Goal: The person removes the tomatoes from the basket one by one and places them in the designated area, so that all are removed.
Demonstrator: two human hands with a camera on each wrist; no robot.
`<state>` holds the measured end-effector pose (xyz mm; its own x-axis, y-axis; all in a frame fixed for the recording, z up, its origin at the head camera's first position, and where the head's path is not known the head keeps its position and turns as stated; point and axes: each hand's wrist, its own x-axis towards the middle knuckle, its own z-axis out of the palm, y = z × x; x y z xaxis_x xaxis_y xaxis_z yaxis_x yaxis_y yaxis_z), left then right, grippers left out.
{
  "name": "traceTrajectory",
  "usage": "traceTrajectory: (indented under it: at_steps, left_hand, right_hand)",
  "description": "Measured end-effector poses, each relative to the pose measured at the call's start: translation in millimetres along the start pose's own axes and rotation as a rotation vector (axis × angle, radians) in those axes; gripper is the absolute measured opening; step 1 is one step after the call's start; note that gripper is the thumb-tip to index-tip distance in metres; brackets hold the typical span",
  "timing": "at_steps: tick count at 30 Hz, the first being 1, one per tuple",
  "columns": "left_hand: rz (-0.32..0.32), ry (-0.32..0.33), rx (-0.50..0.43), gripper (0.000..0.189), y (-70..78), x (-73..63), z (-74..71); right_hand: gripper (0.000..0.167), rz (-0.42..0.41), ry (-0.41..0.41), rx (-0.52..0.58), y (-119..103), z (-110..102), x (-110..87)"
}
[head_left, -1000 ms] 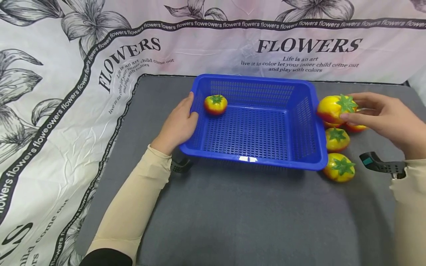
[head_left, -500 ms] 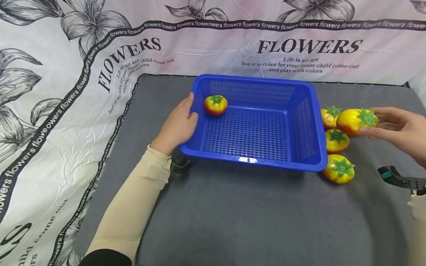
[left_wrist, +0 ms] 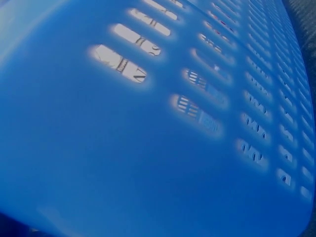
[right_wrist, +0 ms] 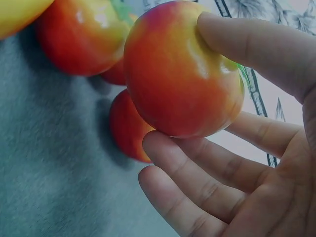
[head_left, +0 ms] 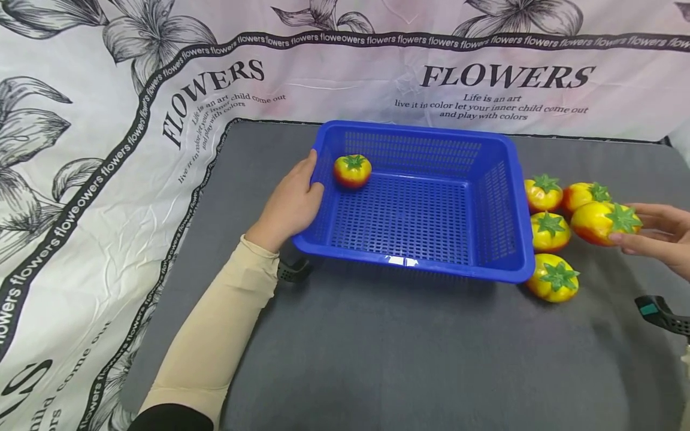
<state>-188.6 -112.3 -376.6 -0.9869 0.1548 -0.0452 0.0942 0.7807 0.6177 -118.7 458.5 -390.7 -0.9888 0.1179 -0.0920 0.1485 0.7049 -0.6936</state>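
My left hand grips the left side of a blue plastic basket, thumb at the rim. The basket's slotted wall fills the left wrist view. Inside, near the left wall, sits one toy tomato, yellow and red with a green star-shaped leaf top. At the right, my right hand pinches another toy tomato between thumb and fingers. In the right wrist view, the thumb presses on top of the held tomato and fingertips lie under it.
Several more toy tomatoes, such as a near one and a back one, sit beside the basket's right wall. A grey cloth covers the table. Behind rises a white sheet printed with flowers.
My right hand has moved right and nearer to me with the toy tomato, away from the basket's edge, uncovering tomatoes behind it. The left hand and basket stay in place.
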Motion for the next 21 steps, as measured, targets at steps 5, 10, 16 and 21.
traceTrajectory:
  at_steps: [5,10,16,21]
  left_hand:
    - [-0.002,0.003,0.0,0.066,-1.8,-0.2,-1.4]
    - [0.001,-0.002,0.005,0.067,-1.2,0.9,-1.1]
    - [-0.003,-0.006,0.005,0.067,0.9,0.1,-0.8]
    - [-0.012,0.0,0.001,0.066,-0.4,0.7,-0.4]
  right_hand:
    - [0.069,0.036,0.007,-0.043,8.6,5.2,-2.3]
    - [0.059,0.023,0.004,-0.024,24.2,9.9,-5.9]
    - [0.056,0.06,-0.031,-0.044,32.8,11.9,-7.2]
    - [0.071,0.083,-0.085,-0.077,36.8,11.2,-3.6]
